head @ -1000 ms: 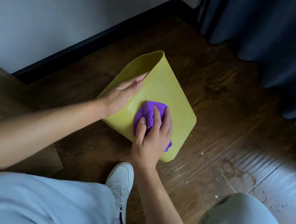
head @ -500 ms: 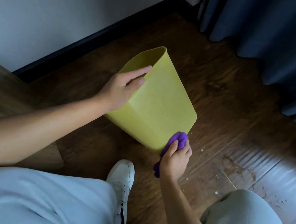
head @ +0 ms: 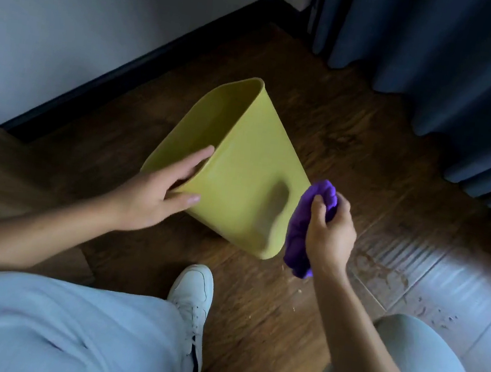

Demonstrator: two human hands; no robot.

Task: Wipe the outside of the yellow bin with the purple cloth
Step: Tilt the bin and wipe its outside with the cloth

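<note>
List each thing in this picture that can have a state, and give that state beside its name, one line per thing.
Yellow plastic bin: lying tipped on the wooden floor, open end toward the wall, nothing visible inside.
Purple cloth: bunched up, at the bin's base edge.
Left hand: fingers straight, on the bin's rim.
Right hand: gripping the cloth.
Dark blue curtain: hanging down to the floor.
White sneaker: laced, worn, flat on the floor.

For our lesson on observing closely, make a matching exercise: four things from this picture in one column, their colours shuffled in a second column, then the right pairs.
Things:
1. bin
2. cloth
3. shoe
4. curtain

Colours:
A. white
B. dark blue
C. yellow
D. purple

Pairs: 1-C, 2-D, 3-A, 4-B
</note>
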